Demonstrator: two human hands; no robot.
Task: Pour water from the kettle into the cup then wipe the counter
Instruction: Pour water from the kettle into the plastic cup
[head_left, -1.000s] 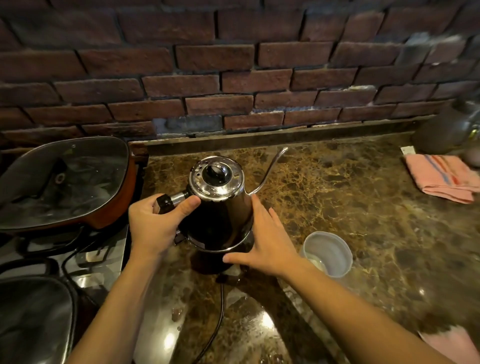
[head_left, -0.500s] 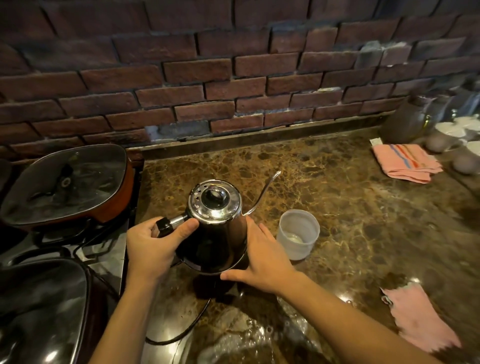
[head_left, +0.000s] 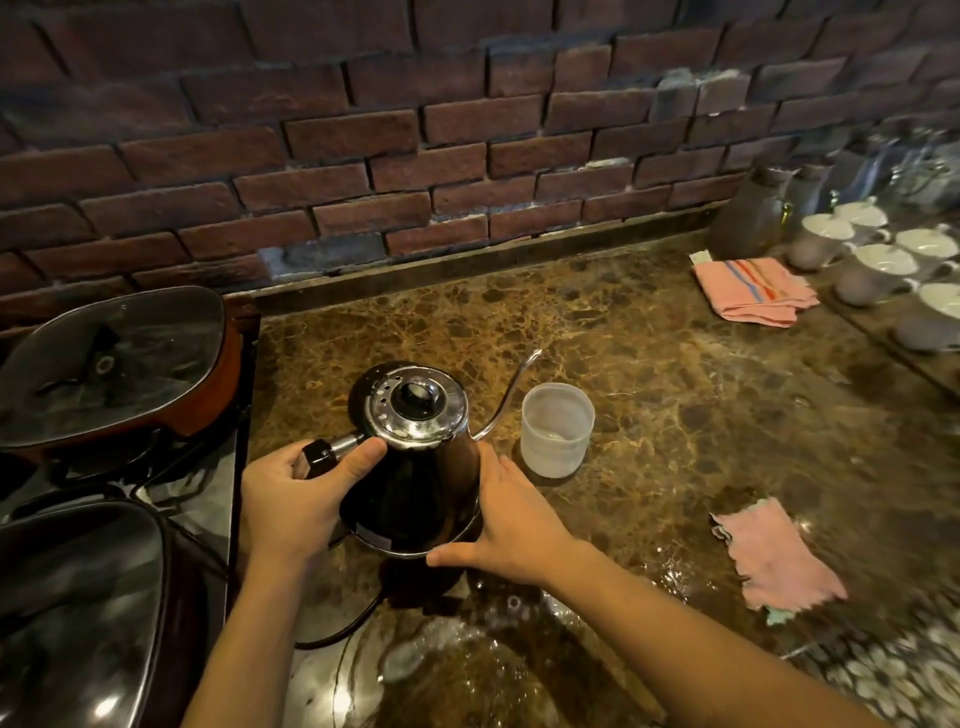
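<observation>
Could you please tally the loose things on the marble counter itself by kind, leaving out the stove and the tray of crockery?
Kettles: 1, the kettle, gripped by the left hand and steadied by the right hand
Cups: 1, the translucent cup
Pink cloths: 2, folded cloth and flat cloth
Dark jugs: 1, the jug
Total: 5

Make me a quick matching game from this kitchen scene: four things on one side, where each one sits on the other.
Things:
1. kettle
2. cup
3. striped towel
4. pink cloth

Places:
A. folded near the brick wall, far right
B. between both hands
C. lying flat near the counter's front right
D. just right of the spout

Pairs: 1-B, 2-D, 3-A, 4-C
</observation>
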